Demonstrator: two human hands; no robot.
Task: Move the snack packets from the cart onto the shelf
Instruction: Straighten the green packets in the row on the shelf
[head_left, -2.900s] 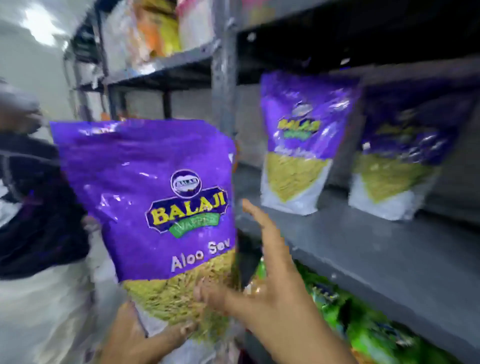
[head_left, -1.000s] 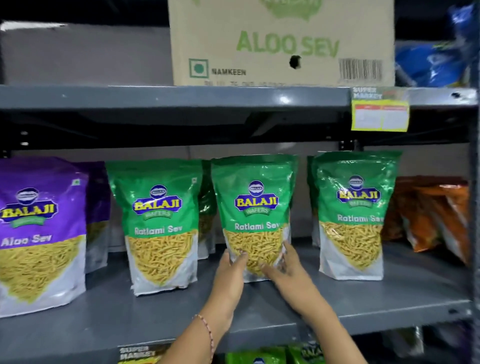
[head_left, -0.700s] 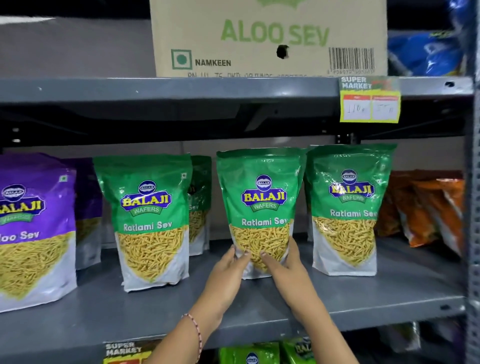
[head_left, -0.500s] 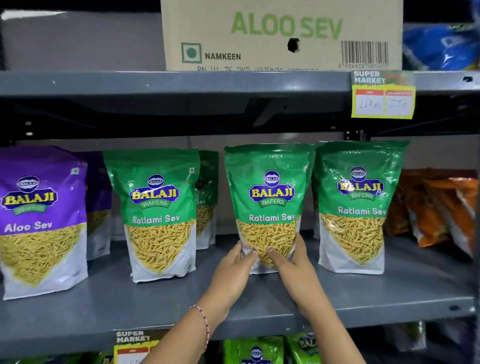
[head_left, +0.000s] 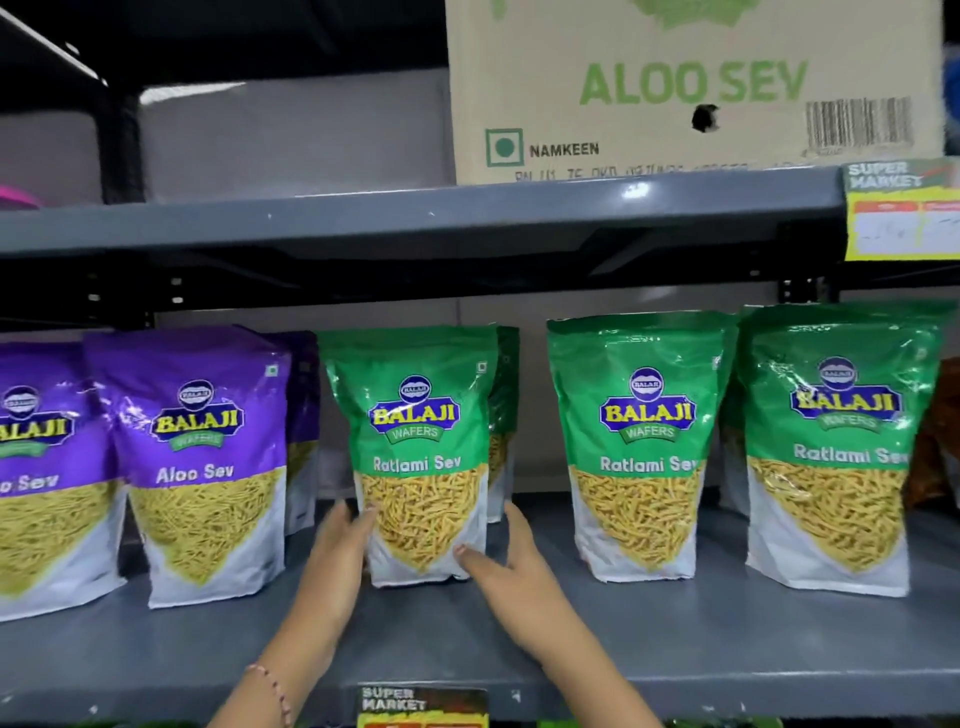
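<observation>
On the grey shelf (head_left: 675, 649), left hand (head_left: 340, 551) and right hand (head_left: 506, 566) clasp an upright green Ratlami Sev packet (head_left: 421, 457) by its lower sides.

1. The Ratlami Sev packet (head_left: 415, 457) between the hands was glossy green plastic film, with creases and glare at the top and a clear window low down.
2. The Aloo Sev packets (head_left: 208, 457) to the left were shiny purple film of the same kind.
3. The shelf (head_left: 675, 649) was grey painted metal, smooth, with a dull sheen and small scuffs.
4. The upper shelf edge (head_left: 467, 213) was the same grey metal, with a bright glint.
5. The Aloo Sev carton (head_left: 691, 88) above was matt brown cardboard printed in green.
6. The price tag (head_left: 904, 218) at the far right looked like printed paper.
7. The bracelet (head_left: 272, 686) on the left wrist looked like thin beaded thread.
</observation>
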